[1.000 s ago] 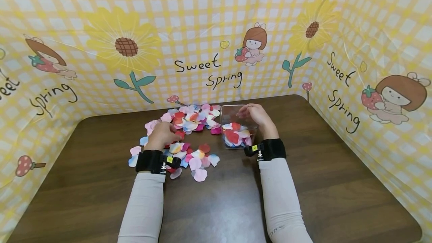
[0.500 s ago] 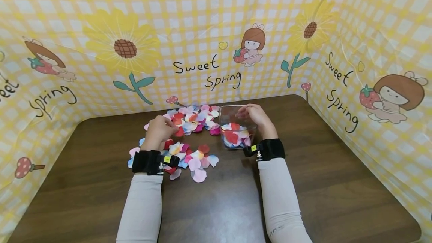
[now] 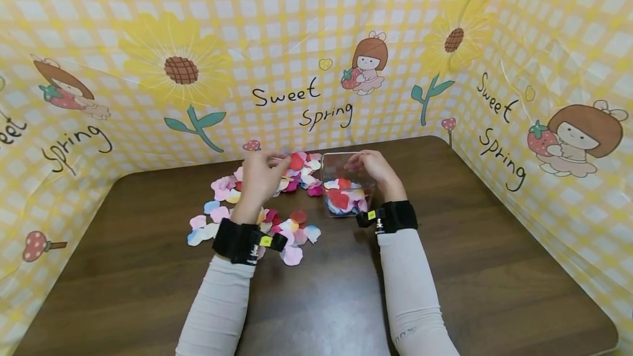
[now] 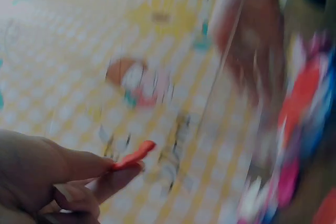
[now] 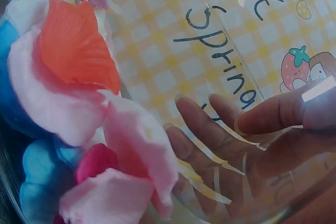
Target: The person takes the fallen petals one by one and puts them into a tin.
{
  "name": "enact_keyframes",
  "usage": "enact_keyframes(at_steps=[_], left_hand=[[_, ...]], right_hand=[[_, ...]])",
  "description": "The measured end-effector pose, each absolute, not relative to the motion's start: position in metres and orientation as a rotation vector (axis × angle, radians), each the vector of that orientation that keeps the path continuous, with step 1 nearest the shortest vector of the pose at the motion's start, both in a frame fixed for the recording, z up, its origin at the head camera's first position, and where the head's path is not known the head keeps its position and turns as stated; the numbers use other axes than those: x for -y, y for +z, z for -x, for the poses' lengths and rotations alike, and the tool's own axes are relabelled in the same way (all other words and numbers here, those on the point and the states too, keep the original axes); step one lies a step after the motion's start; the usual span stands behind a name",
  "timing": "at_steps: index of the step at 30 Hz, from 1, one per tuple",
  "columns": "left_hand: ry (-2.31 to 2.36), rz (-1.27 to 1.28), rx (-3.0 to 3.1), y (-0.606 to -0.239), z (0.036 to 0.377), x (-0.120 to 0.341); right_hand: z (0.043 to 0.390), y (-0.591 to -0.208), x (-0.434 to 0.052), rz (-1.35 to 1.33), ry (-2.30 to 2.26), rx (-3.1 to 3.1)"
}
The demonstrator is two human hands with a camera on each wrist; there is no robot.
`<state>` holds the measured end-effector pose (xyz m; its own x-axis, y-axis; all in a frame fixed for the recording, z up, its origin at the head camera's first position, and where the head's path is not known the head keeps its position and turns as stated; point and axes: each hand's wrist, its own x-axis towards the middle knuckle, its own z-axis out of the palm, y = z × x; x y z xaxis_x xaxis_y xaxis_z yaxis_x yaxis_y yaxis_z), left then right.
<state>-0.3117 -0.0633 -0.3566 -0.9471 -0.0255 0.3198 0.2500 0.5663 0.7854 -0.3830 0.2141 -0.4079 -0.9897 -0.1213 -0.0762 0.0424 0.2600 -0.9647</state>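
The petal (image 4: 134,156) pinched in the left hand (image 3: 259,177) is red. The loose petals (image 3: 277,224) on the dark brown wood-grain table (image 3: 148,290) mix pink, red, white, light blue and magenta. The box (image 3: 346,188) held by the right hand (image 3: 376,172) at 3 o'clock from the pile is clear, holding red, orange, pink, blue and white petals. Both sleeves (image 3: 410,290) are pale grey with black wrist straps (image 3: 393,217). The backdrop (image 3: 316,43) at 12 o'clock is yellow-and-white gingham with sunflowers and black lettering.

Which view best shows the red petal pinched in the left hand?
Left wrist: the red petal sits edge-on between fingertips of the left hand, close though blurred. Head view shows it small, raised near the clear plastic box. Right wrist misses it.
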Motion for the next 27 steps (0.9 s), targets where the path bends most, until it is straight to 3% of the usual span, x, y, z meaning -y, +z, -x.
enact_keyframes(at_steps=[8,19,27], left_hand=[[-1.776,0.573,2.542,-0.361,0.309,0.039],[-1.236,0.269,2.837,-0.358,0.316,0.115],[-0.984,-0.139,3.247,-0.373,0.317,0.171]], right_hand=[[0.383,-0.408,-0.214,0.091,-1.845,-2.372],[0.382,-0.409,-0.211,0.093,-1.838,-2.375],[0.384,-0.408,-0.212,0.074,-1.840,-2.378]])
